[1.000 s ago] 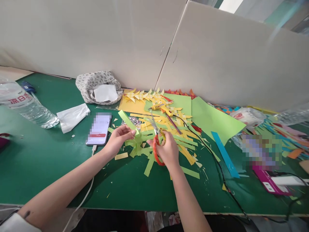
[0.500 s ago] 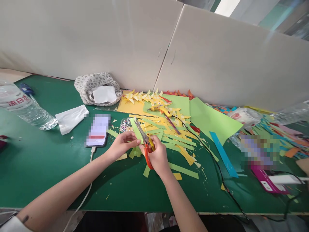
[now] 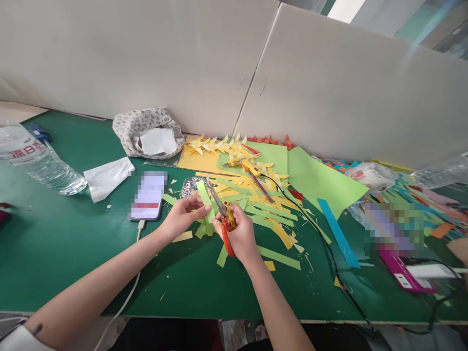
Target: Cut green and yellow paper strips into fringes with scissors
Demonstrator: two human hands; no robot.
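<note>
Bare worktop (image 3: 197, 292) short of the left hand (image 3: 186, 218) and right hand (image 3: 239, 233) leaves room to pass. Phone (image 3: 149, 195) and white cable (image 3: 130, 292) obstruct leftward of both, glue gun (image 3: 243, 163) beyond, black cord (image 3: 323, 238) rightward.

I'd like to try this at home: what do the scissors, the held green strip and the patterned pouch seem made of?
Scissors: blades look metal, grey with a sheen; the smooth red and yellow handles are probably plastic.
Green strip: likely matt paper, thin and straight-edged.
Patterned pouch: probably cloth, soft and dull, since it slumps in folds.
</note>
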